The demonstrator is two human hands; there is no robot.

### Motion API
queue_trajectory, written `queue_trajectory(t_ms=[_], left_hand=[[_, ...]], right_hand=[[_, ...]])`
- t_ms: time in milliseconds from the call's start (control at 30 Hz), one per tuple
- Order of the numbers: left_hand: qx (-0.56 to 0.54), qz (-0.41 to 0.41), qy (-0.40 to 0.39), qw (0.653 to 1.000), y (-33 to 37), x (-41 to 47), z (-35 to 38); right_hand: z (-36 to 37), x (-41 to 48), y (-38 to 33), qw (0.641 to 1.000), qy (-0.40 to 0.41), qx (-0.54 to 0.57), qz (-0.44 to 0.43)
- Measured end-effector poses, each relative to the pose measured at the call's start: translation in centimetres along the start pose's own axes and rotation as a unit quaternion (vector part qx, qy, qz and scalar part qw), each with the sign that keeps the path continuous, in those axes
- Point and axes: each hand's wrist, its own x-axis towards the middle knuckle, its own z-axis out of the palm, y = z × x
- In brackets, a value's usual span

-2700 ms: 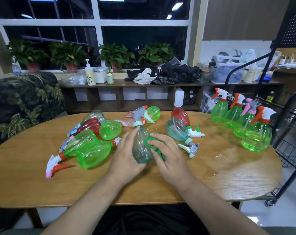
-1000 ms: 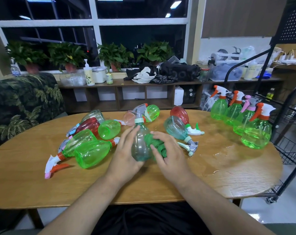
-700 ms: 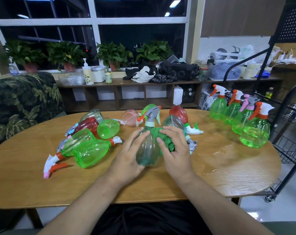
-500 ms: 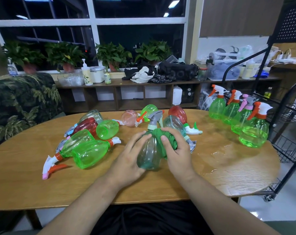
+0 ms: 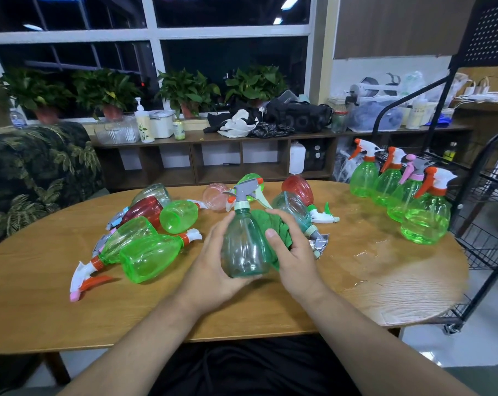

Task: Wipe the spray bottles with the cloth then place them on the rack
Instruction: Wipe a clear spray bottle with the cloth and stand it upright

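Observation:
A teal see-through spray bottle [image 5: 243, 247] with a grey trigger stands upright between my hands over the wooden table [image 5: 42, 304]. My left hand [image 5: 213, 267] grips its left side and base. My right hand [image 5: 292, 252] holds a green cloth [image 5: 270, 227] against the bottle's right side, thumb on the front. Several green, red and pink spray bottles [image 5: 148, 255] lie on their sides to the left and behind. Several green bottles [image 5: 425, 215] stand upright at the table's right edge, beside the black wire rack [image 5: 493, 201].
Water glistens on the table [image 5: 365, 255] right of my hands. A teal bottle [image 5: 293, 210] and a red one [image 5: 297, 188] lie just behind my right hand. A patterned sofa [image 5: 36, 172] is at the left; a low shelf [image 5: 213, 158] with clutter stands behind.
The bottle tilted right and came back upright, lifted a little toward me. My right hand slid the cloth from the bottle's shoulder down its right side. The camera shifted slightly.

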Motion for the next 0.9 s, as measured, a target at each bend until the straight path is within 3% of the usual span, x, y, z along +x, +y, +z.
queue_trajectory(t_ms=[233,600,733,900], left_hand=[[0.006,-0.008,0.051,0.999,-0.3,0.3,-0.1],[0.014,-0.071,0.130,0.989,-1.0,0.6,-0.3],[0.053,-0.035,0.115,0.991,-1.0,0.5,-0.2],[0.095,0.038,0.076,0.992,-1.0,0.3,0.1]], right_hand=[[0.2,-0.1,1.0,0.998,-0.004,-0.045,-0.047],[1.3,-0.1,1.7,0.937,-0.068,-0.192,-0.285],[1.3,-0.2,1.5,0.938,-0.044,-0.202,-0.279],[1.1,-0.2,1.0,0.975,-0.025,-0.150,-0.160]])
